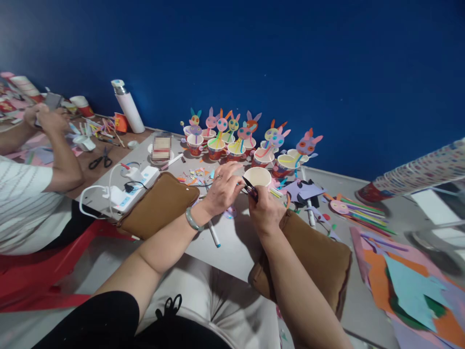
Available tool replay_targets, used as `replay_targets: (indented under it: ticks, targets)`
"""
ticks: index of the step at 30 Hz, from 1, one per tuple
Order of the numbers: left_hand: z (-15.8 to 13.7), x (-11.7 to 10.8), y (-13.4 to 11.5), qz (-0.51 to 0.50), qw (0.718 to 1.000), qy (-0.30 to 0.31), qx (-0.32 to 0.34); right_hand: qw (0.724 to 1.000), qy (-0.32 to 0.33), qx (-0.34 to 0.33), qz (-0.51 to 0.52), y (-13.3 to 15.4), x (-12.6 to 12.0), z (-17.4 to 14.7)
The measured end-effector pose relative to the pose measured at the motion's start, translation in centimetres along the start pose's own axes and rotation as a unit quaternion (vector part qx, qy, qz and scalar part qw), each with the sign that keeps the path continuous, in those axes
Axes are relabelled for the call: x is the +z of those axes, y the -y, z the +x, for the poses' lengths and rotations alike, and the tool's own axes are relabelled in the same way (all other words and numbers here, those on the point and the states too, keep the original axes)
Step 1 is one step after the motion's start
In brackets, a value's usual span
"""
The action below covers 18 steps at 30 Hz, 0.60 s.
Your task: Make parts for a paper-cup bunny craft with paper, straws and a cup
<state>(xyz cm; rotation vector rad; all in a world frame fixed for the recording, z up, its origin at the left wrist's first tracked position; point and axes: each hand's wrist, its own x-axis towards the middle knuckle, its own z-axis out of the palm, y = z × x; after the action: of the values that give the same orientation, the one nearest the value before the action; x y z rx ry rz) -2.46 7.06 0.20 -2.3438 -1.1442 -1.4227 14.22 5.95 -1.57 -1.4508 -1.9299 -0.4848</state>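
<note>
My right hand [267,211] grips a pair of dark scissors [250,189], blades pointing up and to the left. Close beside the blades, my left hand [225,188] has its thumb and fingers pinched together; whatever lies between them is too small to make out. A paper cup [258,173] stands just behind the scissors. Under my hands a small purple paper face [229,213] lies on the table, and a white marker [215,235] with a blue tip is nearer me. Farther back stand several red paper cups [217,152] with colourful paper rabbit heads [222,124] on strips.
Brown cushions [160,203] [316,257] lie under my forearms. A power strip [140,186] and white flask [129,109] are at left, near another person's hands [49,118]. At right are stacked cups [417,167], paper strips [374,215] and coloured sheets [410,286].
</note>
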Motion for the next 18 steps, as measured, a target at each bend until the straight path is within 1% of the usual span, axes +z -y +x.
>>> replay_targets:
  ticks: [2, 4, 5, 6, 8, 10, 11, 14, 18]
  targets:
    - [-0.04, 0.09, 0.0, -0.03, 0.999, -0.038, -0.026, 1.0, -0.003, 0.005, -0.002, -0.04, -0.07, 0.02]
    - [-0.05, 0.21, -0.01, -0.072, 0.991, -0.07, -0.093, 1.0, -0.005, 0.014, -0.002, -0.04, -0.13, 0.01]
    - [-0.04, 0.27, -0.02, -0.103, 0.983, -0.074, -0.133, 1.0, -0.003, 0.017, 0.0, -0.02, -0.14, 0.0]
    - [0.0, 0.33, -0.04, -0.141, 0.973, -0.066, -0.17, 1.0, -0.002, 0.018, 0.002, 0.0, -0.14, -0.01]
    - [0.12, 0.4, -0.11, -0.227, 0.948, -0.019, -0.223, 1.0, -0.008, 0.014, 0.003, 0.05, -0.13, -0.04]
    - [0.27, 0.4, -0.21, -0.298, 0.92, 0.035, -0.253, 1.0, -0.027, -0.001, 0.0, 0.08, -0.1, -0.07]
    - [0.35, 0.38, -0.26, -0.322, 0.907, 0.05, -0.265, 0.999, -0.037, -0.01, -0.001, 0.09, -0.09, -0.09]
    - [0.48, 0.34, -0.37, -0.379, 0.876, 0.058, -0.292, 0.999, -0.039, -0.02, 0.0, 0.09, -0.09, -0.09]
    - [0.45, 0.45, -0.36, -0.458, 0.829, 0.059, -0.314, 1.0, -0.014, 0.011, 0.007, 0.16, -0.16, -0.04]
